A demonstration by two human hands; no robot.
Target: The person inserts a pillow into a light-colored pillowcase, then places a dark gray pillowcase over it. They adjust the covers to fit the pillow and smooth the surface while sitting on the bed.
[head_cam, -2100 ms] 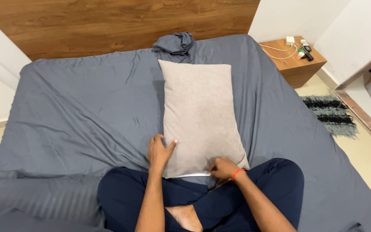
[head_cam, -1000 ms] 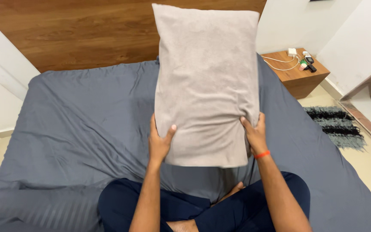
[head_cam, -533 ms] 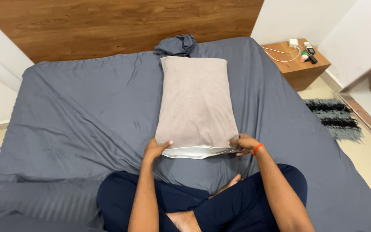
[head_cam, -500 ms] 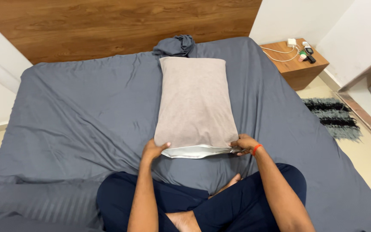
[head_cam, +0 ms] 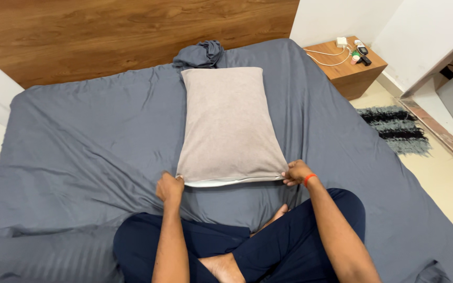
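A beige pillow [head_cam: 227, 126] lies lengthwise on the bed's dark grey sheet [head_cam: 79, 147], its near open end showing a white inner edge. My left hand [head_cam: 170, 187] pinches the near left corner of the pillowcase. At the near right corner my right hand [head_cam: 295, 173], with an orange band on the wrist, grips the case edge. I sit cross-legged in dark blue trousers just behind the pillow's near end.
A crumpled dark grey cloth [head_cam: 200, 54] lies at the head of the bed against the wooden headboard [head_cam: 106, 36]. A wooden nightstand [head_cam: 349, 68] with cables and small items stands at the right. A black and grey rug [head_cam: 397, 130] is on the floor.
One second ago I held the pillow upright in the air by its lower corners. Now it lies flat on the bed, with both hands still at its near corners.
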